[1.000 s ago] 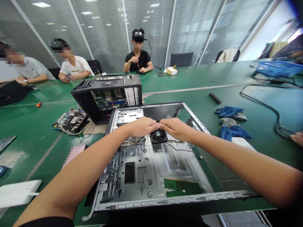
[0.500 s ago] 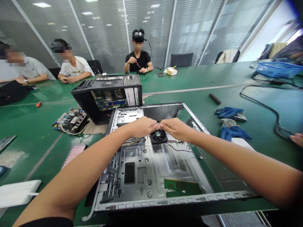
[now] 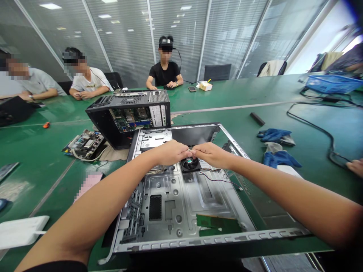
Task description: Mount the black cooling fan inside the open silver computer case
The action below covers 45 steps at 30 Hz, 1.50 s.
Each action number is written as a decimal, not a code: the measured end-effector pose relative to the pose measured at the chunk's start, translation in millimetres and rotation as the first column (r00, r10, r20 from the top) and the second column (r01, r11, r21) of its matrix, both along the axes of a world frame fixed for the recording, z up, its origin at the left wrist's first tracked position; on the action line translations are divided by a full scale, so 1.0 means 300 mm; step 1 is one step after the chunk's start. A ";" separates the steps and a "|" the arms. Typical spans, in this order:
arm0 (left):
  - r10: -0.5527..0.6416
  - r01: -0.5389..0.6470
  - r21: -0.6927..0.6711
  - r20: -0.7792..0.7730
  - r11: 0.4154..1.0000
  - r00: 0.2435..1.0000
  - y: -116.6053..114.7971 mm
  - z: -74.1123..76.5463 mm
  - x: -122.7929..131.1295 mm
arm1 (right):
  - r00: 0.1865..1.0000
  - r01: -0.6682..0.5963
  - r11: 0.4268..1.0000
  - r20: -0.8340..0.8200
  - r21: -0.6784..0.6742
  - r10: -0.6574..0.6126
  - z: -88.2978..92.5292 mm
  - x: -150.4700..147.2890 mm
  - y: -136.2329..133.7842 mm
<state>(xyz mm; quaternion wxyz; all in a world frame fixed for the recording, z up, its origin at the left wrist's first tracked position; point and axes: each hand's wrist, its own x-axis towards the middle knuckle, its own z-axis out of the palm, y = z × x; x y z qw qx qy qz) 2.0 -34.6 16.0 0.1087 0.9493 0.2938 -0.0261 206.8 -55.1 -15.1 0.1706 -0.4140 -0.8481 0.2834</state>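
An open computer case (image 3: 167, 189) lies flat before me, its bare metal floor showing. Over its middle my left hand (image 3: 173, 152) and my right hand (image 3: 212, 155) meet, fingertips pinched together. What they pinch is small and mostly covered by the fingers, so I cannot make it out. Right below the fingertips is a black cooling fan (image 3: 189, 164). Its thin fan cable (image 3: 218, 180) runs right to a small white plug. Green memory modules (image 3: 218, 222) lie in the near right part of the case.
Behind the case stands a second computer tower (image 3: 127, 99), its side open. Left of it lies a motherboard (image 3: 86, 144) with cables. Blue gloves (image 3: 279, 158) and a black cable (image 3: 320, 126) are on the right of the green table. Several people sit around the table.
My hands stay together over the fan, with only a slight shift of the fingers. Across the table, a person has lowered the hand that held up a red-handled screwdriver.
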 end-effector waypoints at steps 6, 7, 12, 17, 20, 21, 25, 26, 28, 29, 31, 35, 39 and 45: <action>-0.001 0.001 0.016 -0.010 1.000 1.000 0.000 -0.003 0.001 | 1.000 -0.012 0.999 -0.017 -0.044 0.011 -0.005 0.003 0.006; 0.004 -0.003 0.017 -0.010 1.000 1.000 -0.001 -0.002 0.002 | 1.000 -0.014 0.999 -0.021 -0.048 0.013 -0.006 0.004 0.006; 0.034 -0.034 0.012 -0.018 0.999 0.999 -0.002 0.001 0.003 | 0.999 0.013 1.000 -0.031 -0.028 -0.014 -0.005 -0.002 0.003; 0.067 -0.067 -0.004 0.000 0.998 0.998 0.001 0.000 0.004 | 0.997 0.072 0.996 -0.001 0.052 -0.072 -0.014 -0.007 0.003; 0.087 -0.087 -0.015 0.001 0.996 0.996 0.002 0.002 0.005 | 0.996 0.091 0.992 0.007 0.091 -0.092 -0.019 -0.008 0.004; 0.091 -0.091 -0.020 0.003 0.996 0.996 0.002 0.003 0.005 | 0.995 0.097 0.990 0.007 0.104 -0.098 -0.019 -0.008 0.003; 0.099 -0.098 -0.051 0.023 0.994 0.995 0.003 0.003 0.005 | 0.994 0.105 0.984 0.014 0.147 -0.108 -0.013 -0.010 -0.002; 0.101 -0.099 -0.060 0.028 0.993 0.995 0.003 0.003 0.005 | 0.994 0.104 0.983 0.020 0.152 -0.108 -0.011 -0.010 -0.003; 0.106 -0.104 -0.071 0.032 0.992 0.994 0.003 0.003 0.006 | 0.994 0.102 0.982 0.032 0.157 -0.108 -0.008 -0.011 -0.005; 0.110 -0.107 -0.074 0.031 0.991 0.993 0.003 0.003 0.006 | 0.993 0.101 0.982 0.037 0.157 -0.108 -0.007 -0.010 -0.005; 0.114 -0.112 -0.070 0.023 0.991 0.993 0.001 0.004 0.006 | 0.993 0.100 0.983 0.040 0.154 -0.107 -0.008 -0.010 -0.004; 0.107 -0.106 -0.044 0.026 0.993 0.994 -0.003 0.008 0.007 | 0.994 0.100 0.985 0.030 0.141 -0.105 -0.018 -0.006 0.000; 0.104 -0.103 -0.038 0.012 0.994 0.995 -0.004 0.005 0.008 | 0.996 0.088 0.991 0.015 0.105 -0.090 -0.022 -0.002 0.001; 0.072 -0.072 -0.025 -0.009 0.997 0.997 0.002 -0.006 0.004 | 0.999 0.054 0.998 -0.010 0.012 -0.054 -0.008 -0.006 -0.002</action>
